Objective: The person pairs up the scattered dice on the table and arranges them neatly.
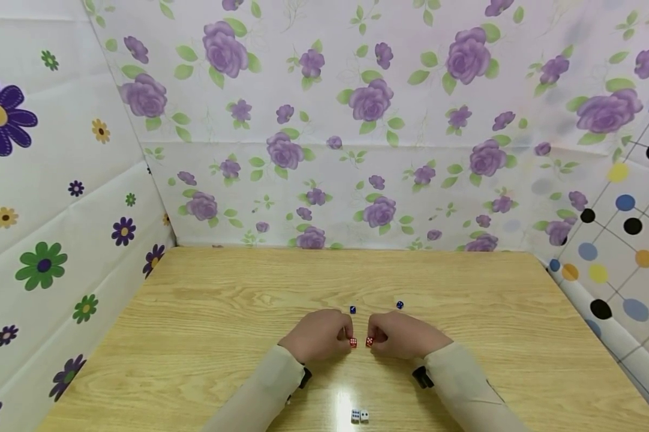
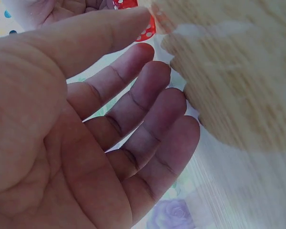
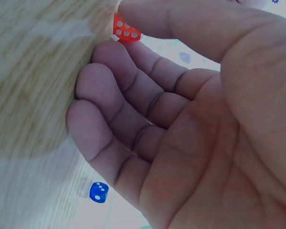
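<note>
Near the middle of the table, my left hand [image 1: 321, 335] pinches a red die [image 1: 353, 342] between thumb and index finger. Facing it across a small gap, my right hand [image 1: 405, 335] pinches another red die [image 1: 369, 341], white-spotted like the first. The right wrist view shows red die faces [image 3: 127, 29] at the thumb tip, with the other fingers loosely bent along the table. In the left wrist view, the thumb partly hides the red, spotted surface [image 2: 148, 32] by its tip. Just beyond the hands lie two blue dice, one left [image 1: 352, 309] and one right [image 1: 400, 305].
Two white dice, one left [image 1: 355, 415] and one right [image 1: 364, 416], sit side by side near the front, between the forearms. The wood-grain table [image 1: 222, 288] meets a floral cloth [image 1: 314, 150] at the back, with patterned cloths on both sides.
</note>
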`<state>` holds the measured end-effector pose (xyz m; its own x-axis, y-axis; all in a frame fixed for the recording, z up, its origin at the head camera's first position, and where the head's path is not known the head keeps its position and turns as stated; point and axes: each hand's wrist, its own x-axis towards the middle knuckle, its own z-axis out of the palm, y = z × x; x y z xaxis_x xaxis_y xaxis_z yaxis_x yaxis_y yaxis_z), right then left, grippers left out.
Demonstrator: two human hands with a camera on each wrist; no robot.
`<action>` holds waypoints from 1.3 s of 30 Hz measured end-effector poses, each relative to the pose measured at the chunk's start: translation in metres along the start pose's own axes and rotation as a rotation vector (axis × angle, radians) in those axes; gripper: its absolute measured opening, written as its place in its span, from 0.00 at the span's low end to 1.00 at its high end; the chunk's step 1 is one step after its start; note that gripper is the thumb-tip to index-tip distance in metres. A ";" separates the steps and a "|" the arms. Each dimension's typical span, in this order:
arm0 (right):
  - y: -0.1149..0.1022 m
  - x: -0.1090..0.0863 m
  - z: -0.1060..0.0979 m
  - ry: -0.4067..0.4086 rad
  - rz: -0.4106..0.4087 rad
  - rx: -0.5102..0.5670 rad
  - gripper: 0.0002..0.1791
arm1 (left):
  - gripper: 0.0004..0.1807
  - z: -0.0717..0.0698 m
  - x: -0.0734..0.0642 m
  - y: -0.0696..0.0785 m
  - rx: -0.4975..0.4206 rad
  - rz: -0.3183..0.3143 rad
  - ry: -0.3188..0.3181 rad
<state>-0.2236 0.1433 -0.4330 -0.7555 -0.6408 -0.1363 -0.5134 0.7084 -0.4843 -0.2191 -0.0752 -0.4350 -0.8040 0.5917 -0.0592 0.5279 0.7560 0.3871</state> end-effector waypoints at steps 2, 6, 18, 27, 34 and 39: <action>-0.002 0.000 0.000 0.004 -0.003 -0.008 0.03 | 0.05 0.000 0.000 0.000 -0.001 0.007 0.003; -0.004 0.000 0.000 0.012 -0.002 -0.043 0.04 | 0.05 0.000 0.001 0.002 0.017 0.024 0.010; -0.005 -0.001 -0.001 0.012 -0.005 -0.079 0.04 | 0.05 0.004 0.003 0.004 0.046 0.027 0.025; -0.004 0.002 0.003 0.013 -0.026 -0.056 0.05 | 0.05 0.006 0.003 0.007 0.028 0.029 0.044; -0.004 0.002 0.003 0.009 -0.010 -0.065 0.05 | 0.03 0.006 0.002 0.008 0.030 0.019 0.027; -0.006 0.003 0.004 0.018 -0.013 -0.066 0.04 | 0.04 0.006 0.001 0.010 0.016 0.021 0.028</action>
<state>-0.2211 0.1358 -0.4336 -0.7556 -0.6450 -0.1145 -0.5486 0.7186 -0.4274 -0.2132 -0.0657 -0.4369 -0.7996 0.6000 -0.0254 0.5493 0.7478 0.3729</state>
